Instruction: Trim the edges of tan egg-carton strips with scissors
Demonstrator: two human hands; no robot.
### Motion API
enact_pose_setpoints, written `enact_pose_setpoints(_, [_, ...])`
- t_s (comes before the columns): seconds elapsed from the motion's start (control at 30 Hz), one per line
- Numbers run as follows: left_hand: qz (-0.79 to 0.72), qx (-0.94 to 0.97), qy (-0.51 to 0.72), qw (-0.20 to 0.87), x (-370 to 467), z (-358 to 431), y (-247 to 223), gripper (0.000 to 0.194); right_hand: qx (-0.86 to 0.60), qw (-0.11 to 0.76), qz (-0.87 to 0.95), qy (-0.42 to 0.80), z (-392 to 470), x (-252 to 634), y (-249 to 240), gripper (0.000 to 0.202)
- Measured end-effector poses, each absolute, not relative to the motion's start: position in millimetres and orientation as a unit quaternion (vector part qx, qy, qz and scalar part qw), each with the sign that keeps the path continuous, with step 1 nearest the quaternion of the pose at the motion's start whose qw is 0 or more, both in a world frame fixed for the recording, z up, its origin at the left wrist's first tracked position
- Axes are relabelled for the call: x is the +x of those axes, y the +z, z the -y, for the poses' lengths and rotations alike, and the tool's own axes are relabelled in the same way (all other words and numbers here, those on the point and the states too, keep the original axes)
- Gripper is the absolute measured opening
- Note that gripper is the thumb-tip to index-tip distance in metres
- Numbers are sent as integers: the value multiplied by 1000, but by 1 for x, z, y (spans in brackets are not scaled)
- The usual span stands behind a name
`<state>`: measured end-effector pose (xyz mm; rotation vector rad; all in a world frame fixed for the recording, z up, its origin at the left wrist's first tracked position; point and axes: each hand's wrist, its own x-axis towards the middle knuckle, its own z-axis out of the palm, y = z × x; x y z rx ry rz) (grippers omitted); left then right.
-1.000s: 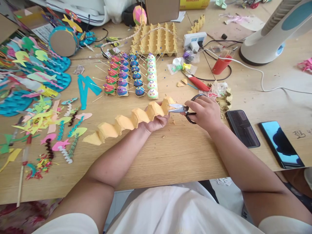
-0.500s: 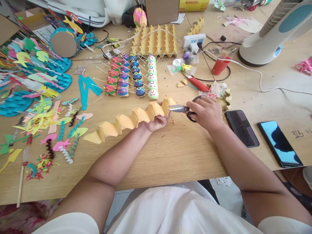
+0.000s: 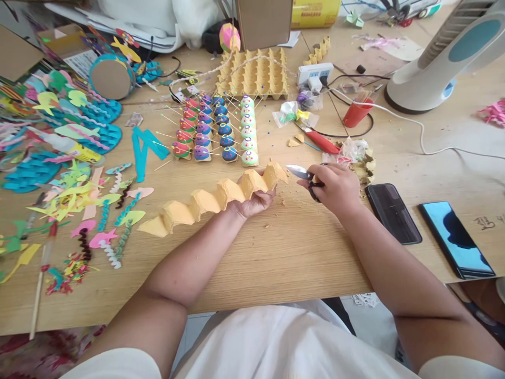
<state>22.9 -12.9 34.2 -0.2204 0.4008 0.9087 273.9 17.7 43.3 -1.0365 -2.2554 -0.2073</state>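
My left hand (image 3: 256, 202) is closed from below around the right part of a long egg carton strip (image 3: 205, 204), a yellowish bumpy piece held slanting above the table. My right hand (image 3: 335, 184) grips black-handled scissors (image 3: 300, 172) with fingers in the loops. The blades look closed or nearly so and point left, just off the strip's right end. Small cut crumbs (image 3: 282, 201) lie on the table below that end. Behind the strip stand rows of painted carton caterpillars (image 3: 202, 139) in red, purple, blue and white, with thin sticks for feelers.
A whole egg tray (image 3: 252, 73) lies at the back, near a power strip (image 3: 314, 71). Paper fish and curled strips (image 3: 106, 237) cover the left side. On the right are a red cup (image 3: 356, 112), two phones (image 3: 394, 213) and a white fan (image 3: 418, 79); a cable crosses there.
The scissors have come off the strip's right end and moved slightly right, their blades now apart from it. My left hand still holds the strip; the whole view has shifted slightly.
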Motion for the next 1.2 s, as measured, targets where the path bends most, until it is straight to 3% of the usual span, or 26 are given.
enact_pose_setpoints(0.2, [-184, -106, 425, 880, 24, 14, 35, 20, -379, 330, 865, -15, -15, 268, 44, 38])
enact_pose_setpoints(0.5, [-205, -105, 432, 872, 25, 14, 35, 25, -409, 333, 847, 60, -14, 267, 39, 17])
enact_pose_setpoints(0.7, [-217, -84, 428, 873, 27, 12, 37, 27, -359, 353, 863, 45, -1, 259, 53, 37])
enact_pose_setpoints(0.9, [-252, -35, 426, 868, 34, 8, 41, 29, -266, 273, 924, 29, 5, 257, 51, 41])
enact_pose_setpoints(1.2, [-265, -49, 483, 833, 35, 8, 38, 31, -286, 243, 927, -4, 5, 257, 47, 35])
